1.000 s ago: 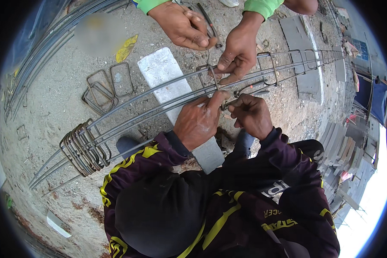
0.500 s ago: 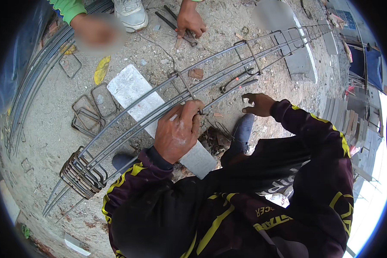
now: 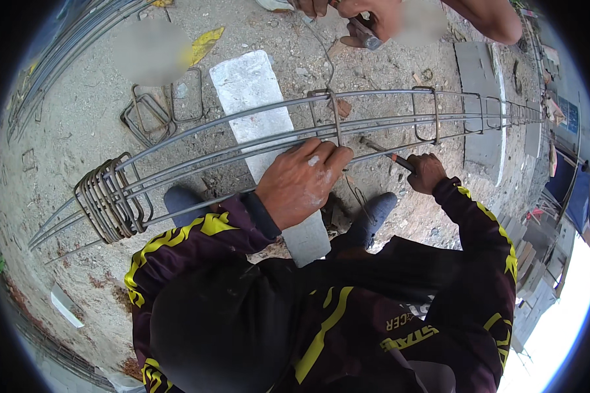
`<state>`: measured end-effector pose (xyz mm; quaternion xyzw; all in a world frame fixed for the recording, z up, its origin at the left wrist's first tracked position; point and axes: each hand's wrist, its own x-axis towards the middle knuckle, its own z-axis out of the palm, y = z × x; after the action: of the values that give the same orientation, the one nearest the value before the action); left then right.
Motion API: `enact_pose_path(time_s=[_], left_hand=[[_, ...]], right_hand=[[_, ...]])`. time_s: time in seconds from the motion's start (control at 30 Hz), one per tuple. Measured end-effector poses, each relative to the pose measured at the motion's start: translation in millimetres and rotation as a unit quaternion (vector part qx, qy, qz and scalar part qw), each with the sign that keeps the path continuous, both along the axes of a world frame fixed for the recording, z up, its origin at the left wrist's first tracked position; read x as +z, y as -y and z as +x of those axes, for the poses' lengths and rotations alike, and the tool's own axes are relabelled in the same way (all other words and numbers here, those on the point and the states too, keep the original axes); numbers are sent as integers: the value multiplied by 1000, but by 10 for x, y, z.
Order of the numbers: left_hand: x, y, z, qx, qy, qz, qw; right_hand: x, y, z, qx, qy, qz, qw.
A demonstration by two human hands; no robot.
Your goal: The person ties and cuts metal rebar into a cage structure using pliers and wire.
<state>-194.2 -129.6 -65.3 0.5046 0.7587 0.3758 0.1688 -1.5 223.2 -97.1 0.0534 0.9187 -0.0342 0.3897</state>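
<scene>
Several steel rods [image 3: 373, 122] run left to right across a pale block [image 3: 242, 78] on the ground. The left grip [image 3: 303, 178] is clenched on the near rods, beside a square ring [image 3: 337, 121]. The right grip [image 3: 427, 173] grasps a dark-handled tool [image 3: 403, 162], its head leftward. Bunched rings [image 3: 111, 200] circle the left end; a co-worker's hand [image 3: 379, 16] is on the far side.
</scene>
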Motion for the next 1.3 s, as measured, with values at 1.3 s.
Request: enact_pose_path(time_s=[1.3], left_hand=[[-97,-73,-50,-13,99,88,991]], right_hand=[[2034,1613,-436,-185,10,23,982]])
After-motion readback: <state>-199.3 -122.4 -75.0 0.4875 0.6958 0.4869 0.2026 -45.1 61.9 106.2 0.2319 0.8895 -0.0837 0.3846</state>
